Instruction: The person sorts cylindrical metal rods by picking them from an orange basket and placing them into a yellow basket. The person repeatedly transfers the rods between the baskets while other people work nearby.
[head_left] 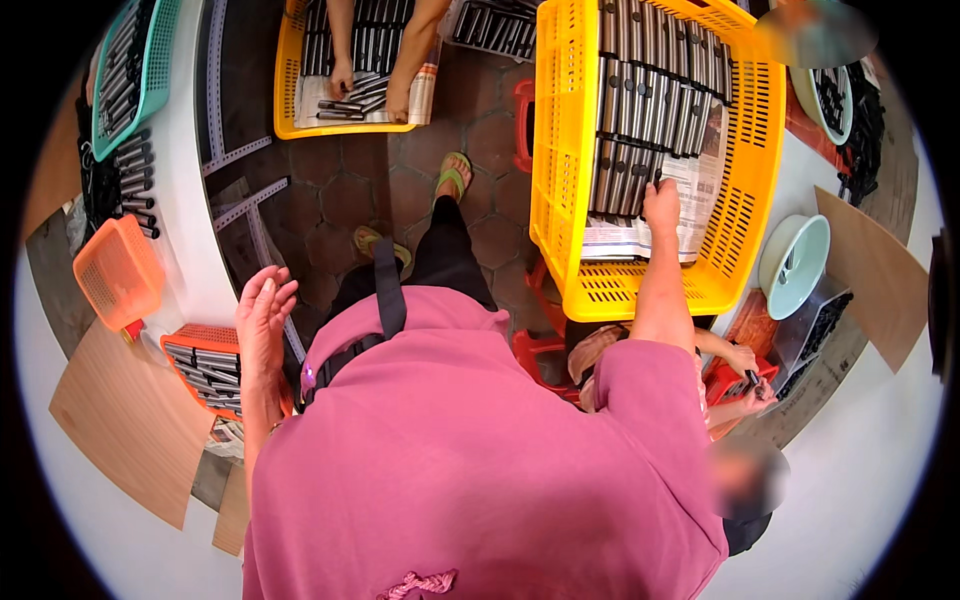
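My right hand (661, 208) reaches into a large yellow plastic basket (755, 170). Its fingers are closed on the dark end of a metal tube (656, 172) at the right end of the nearest row. Rows of silvery tubes with black ends (640, 105) lie side by side on newspaper (704, 180) in that basket. Raised at my left side, my left hand (265, 312) is empty, fingers apart and palm partly turned up. Just below it stands an orange basket (200, 335) with loose metal tubes (210, 372).
A co-worker's hands (397, 100) handle tubes in another yellow basket (283, 95). At the lower right, another person's hands (748, 375) hold a small dark piece. A teal basket (160, 85), an orange empty-looking basket (120, 270) and a pale bowl (795, 265) stand on side tables.
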